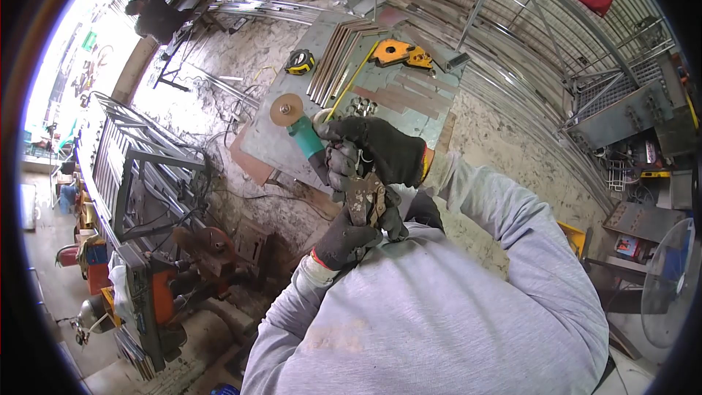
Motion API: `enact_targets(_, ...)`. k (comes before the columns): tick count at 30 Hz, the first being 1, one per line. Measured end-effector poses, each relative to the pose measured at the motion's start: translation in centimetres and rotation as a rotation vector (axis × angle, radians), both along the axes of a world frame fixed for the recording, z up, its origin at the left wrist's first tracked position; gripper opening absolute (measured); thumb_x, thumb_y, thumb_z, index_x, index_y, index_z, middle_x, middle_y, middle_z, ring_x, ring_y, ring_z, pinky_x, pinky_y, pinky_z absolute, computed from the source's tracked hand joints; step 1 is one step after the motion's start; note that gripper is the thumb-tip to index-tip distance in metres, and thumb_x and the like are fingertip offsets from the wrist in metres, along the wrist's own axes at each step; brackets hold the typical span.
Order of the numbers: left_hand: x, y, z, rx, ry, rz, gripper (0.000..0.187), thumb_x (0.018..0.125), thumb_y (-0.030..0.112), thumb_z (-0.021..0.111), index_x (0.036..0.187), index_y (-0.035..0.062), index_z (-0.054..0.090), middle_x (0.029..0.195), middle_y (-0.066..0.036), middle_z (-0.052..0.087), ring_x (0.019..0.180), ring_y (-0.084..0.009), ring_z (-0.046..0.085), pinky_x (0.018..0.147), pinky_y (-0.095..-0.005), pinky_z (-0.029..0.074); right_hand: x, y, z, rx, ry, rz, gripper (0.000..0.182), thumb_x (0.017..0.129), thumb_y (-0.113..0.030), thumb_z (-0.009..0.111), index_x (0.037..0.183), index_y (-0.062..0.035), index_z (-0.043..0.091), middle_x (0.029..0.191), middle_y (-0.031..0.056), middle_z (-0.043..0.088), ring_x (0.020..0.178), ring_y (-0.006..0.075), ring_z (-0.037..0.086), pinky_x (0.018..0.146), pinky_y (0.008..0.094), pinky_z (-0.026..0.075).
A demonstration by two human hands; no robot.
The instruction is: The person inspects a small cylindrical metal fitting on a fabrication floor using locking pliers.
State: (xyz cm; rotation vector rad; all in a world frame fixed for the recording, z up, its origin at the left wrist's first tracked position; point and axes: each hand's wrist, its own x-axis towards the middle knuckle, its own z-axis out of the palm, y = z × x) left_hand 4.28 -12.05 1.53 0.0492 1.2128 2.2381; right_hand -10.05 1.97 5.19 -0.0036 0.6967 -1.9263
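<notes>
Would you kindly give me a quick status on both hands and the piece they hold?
Left hand and right hand, both gloved, grip a small rusty metal bracket. Angle grinder lies on the steel plate beyond. Nothing in the way.

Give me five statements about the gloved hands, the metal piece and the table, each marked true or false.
1. Both hands wear dark gloves. True: the left hand and the right hand are gloved.
2. The hands hold a small rusty metal piece between them. True.
3. The angle grinder is in the right hand. False: it lies on the metal table, its disc pointing away from the person.
4. The tape measure lies on the floor. False: it sits on the table's far corner.
5. Orange welding magnets lie on the table. True, beside the angle bars.
</notes>
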Motion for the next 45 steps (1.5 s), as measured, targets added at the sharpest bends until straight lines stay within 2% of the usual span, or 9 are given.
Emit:
enact_targets(2, 0.2, -1.6, -3.6, -0.490, 0.987, 0.046, 0.034, 0.085, 0.003, 0.072, 0.119, 0.0004, 0.064, 0.116, -0.018, 0.065, 0.106, -0.0325, 0.065, 0.096, -0.0438, 0.052, -0.4, -0.3, -2.8, -0.231, -0.036, -0.034, 0.027, 0.105, -0.034, 0.060, 0.091, -0.0111, 0.058, 0.077, 0.0098, 0.066, 0.072, 0.0296, 0.066, 0.071, 0.0478, 0.057)
enact_targets(3, 0.3, -1.9, -5.6, -0.495, 0.992, 0.054, 0.034, 0.085, 0.003, 0.072, 0.119, 0.0004, 0.064, 0.116, -0.018, 0.065, 0.106, -0.0325, 0.065, 0.096, -0.0438, 0.052, -0.8, -0.5, -3.6, -0.463, -0.071, -0.066, 0.029, 0.107, -0.039, 0.057, 0.103, -0.0111, 0.061, 0.085, 0.0098, 0.069, 0.080, 0.0304, 0.069, 0.077, 0.0484, 0.058)
enact_targets(5, 0.5, -2.4, -8.6, -0.074, 0.145, 0.075, 0.020, 0.084, 0.001, 0.078, 0.102, -0.0007, 0.070, 0.130, -0.026, 0.061, 0.116, -0.0405, 0.065, 0.100, -0.0488, 0.051, -0.6, 0.3, -0.7, -0.311, 0.039, -0.069, 0.036, 0.109, -0.043, 0.053, 0.109, -0.0086, 0.063, 0.095, 0.0103, 0.070, 0.089, 0.0285, 0.069, 0.084, 0.0464, 0.057)
enact_targets(8, 0.6, -1.7, -7.7, 0.079, -0.004, 0.279, 0.017, 0.080, -0.004, 0.078, 0.095, -0.0023, 0.071, 0.135, -0.027, 0.058, 0.119, -0.0424, 0.064, 0.101, -0.0509, 0.050, -0.1, 1.4, -0.9, -0.130, 0.218, -0.138, 0.047, 0.111, -0.047, 0.048, 0.120, -0.0044, 0.064, 0.111, 0.0104, 0.071, 0.103, 0.0246, 0.068, 0.095, 0.0418, 0.055)
enact_targets(9, 0.4, -1.7, -6.7, 0.075, -0.004, 0.287, 0.017, 0.080, -0.004, 0.078, 0.095, -0.0023, 0.071, 0.135, -0.027, 0.058, 0.119, -0.0424, 0.064, 0.101, -0.0509, 0.050, 0.0, 1.6, -1.5, -0.092, 0.294, -0.216, 0.050, 0.111, -0.049, 0.048, 0.125, -0.0028, 0.064, 0.116, 0.0100, 0.070, 0.108, 0.0225, 0.067, 0.099, 0.0394, 0.053)
enact_targets(11, 0.1, -1.4, -4.4, -0.038, 0.166, 0.177, 0.063, 0.084, 0.016, 0.058, 0.144, -0.0036, 0.048, 0.111, -0.012, 0.062, 0.103, -0.0300, 0.062, 0.102, -0.0473, 0.048, 0.1, 2.0, -2.5, -0.169, 0.219, -0.207, 0.041, 0.111, -0.041, 0.053, 0.124, -0.0043, 0.065, 0.118, 0.0079, 0.070, 0.114, 0.0193, 0.065, 0.102, 0.0367, 0.051)
enact_targets(23, -0.8, -0.8, 0.0, 0.180, -0.005, 0.121, 0.070, 0.075, 0.011, 0.060, 0.142, -0.0053, 0.051, 0.113, -0.013, 0.064, 0.110, -0.0306, 0.066, 0.104, -0.0448, 0.050, -0.8, 3.8, -2.8, 0.023, 0.304, -0.156, 0.029, 0.107, -0.030, 0.063, 0.122, -0.0060, 0.067, 0.117, 0.0041, 0.069, 0.109, 0.0165, 0.067, 0.097, 0.0350, 0.056)
enact_targets(28, -1.3, -1.2, -0.6, 0.231, 0.012, 0.052, 0.073, 0.073, 0.012, 0.061, 0.143, -0.0061, 0.050, 0.115, -0.014, 0.066, 0.111, -0.0300, 0.066, 0.105, -0.0448, 0.050, -3.5, 5.0, -2.1, 0.305, 0.863, -0.063, 0.036, 0.107, -0.037, 0.062, 0.114, -0.0031, 0.073, 0.106, 0.0038, 0.072, 0.096, 0.0132, 0.068, 0.088, 0.0315, 0.057)
enact_targets(45, -1.1, -0.3, 1.8, 0.021, 0.025, 0.099, 0.070, 0.073, 0.013, 0.066, 0.139, -0.0059, 0.052, 0.105, -0.012, 0.063, 0.098, -0.0284, 0.066, 0.094, -0.0455, 0.054, -2.1, 4.0, -0.7, 0.155, 0.725, -0.122, 0.047, 0.112, -0.040, 0.050, 0.130, 0.0013, 0.066, 0.120, 0.0088, 0.071, 0.108, 0.0170, 0.068, 0.100, 0.0347, 0.054)
